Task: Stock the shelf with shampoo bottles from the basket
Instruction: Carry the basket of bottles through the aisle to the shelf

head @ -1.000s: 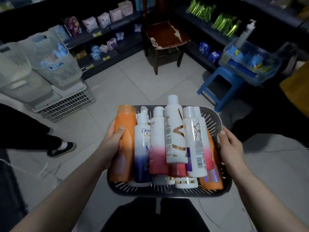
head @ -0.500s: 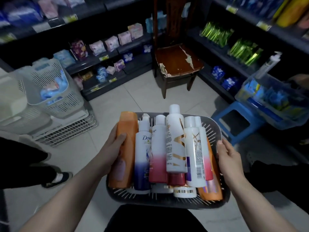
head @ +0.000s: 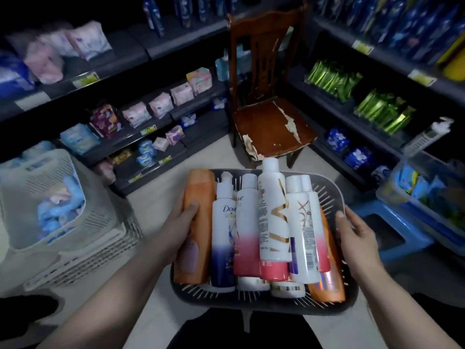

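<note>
Left hand (head: 180, 230) clasps the basket (head: 251, 302) at its left, thumb on the orange bottle (head: 201, 187). Right hand (head: 358, 239) clasps the right rim; the other bottles (head: 273, 215) lie between.

White-to-purple plastic pump bottle (head: 224, 235): "Dove"
White-to-pink plastic bottle (head: 247, 222): "ove", first letter hidden
White plastic bottle with gold lettering (head: 302, 235): "OX"
Yellow shelf price tags (head: 85, 80): blurred, unreadable

Glossy plastic bottles (head: 273, 217) fill a matt slotted plastic basket (head: 329, 197); chair (head: 271, 127) wood peeling
</note>
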A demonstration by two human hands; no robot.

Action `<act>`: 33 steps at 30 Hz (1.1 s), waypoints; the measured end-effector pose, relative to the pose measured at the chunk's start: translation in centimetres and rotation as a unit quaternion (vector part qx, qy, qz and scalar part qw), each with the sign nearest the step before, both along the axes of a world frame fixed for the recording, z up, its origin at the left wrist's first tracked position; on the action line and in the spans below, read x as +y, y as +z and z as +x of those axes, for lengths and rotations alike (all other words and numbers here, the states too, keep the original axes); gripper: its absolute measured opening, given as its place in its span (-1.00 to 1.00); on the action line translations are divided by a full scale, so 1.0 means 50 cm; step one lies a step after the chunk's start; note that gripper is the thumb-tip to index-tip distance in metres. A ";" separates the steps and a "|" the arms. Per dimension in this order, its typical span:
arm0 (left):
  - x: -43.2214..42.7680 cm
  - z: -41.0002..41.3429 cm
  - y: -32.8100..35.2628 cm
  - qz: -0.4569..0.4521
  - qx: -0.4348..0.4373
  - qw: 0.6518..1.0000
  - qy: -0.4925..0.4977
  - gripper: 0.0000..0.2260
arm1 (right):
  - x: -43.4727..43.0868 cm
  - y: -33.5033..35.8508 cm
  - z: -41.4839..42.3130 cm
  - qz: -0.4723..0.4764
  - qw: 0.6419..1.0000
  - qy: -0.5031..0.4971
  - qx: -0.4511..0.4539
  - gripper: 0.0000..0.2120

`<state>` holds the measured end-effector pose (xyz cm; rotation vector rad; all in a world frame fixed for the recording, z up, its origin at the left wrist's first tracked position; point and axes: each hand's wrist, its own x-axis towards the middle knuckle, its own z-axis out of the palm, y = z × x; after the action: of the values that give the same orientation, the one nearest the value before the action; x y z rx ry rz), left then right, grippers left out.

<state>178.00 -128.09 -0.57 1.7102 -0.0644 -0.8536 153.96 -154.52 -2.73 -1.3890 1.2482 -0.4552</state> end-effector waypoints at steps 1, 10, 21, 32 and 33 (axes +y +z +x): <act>-0.023 0.035 0.003 0.005 -0.001 1.000 -0.008 -0.61 | -0.013 0.001 0.028 0.009 1.000 -0.010 -0.009 -0.73; -0.240 0.274 0.002 0.006 0.007 1.000 -0.019 -0.63 | -0.201 -0.007 0.265 -0.001 1.000 -0.015 0.004 -0.62; -0.502 0.515 -0.033 0.017 0.038 0.999 -0.027 -0.61 | -0.455 -0.021 0.499 0.005 0.999 -0.028 0.021 -0.72; -0.725 0.768 -0.117 -0.001 0.049 0.994 -0.097 -0.58 | -0.621 -0.055 0.690 0.002 0.995 -0.097 0.039 -0.64; -0.742 0.783 -0.124 -0.001 0.048 0.994 -0.096 -0.58 | -0.635 -0.058 0.707 0.003 0.994 -0.099 0.042 -0.64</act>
<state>217.17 -165.17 -6.79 1.6774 -0.1664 -1.0754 189.29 -186.26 -5.65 -1.2962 1.4623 -0.5332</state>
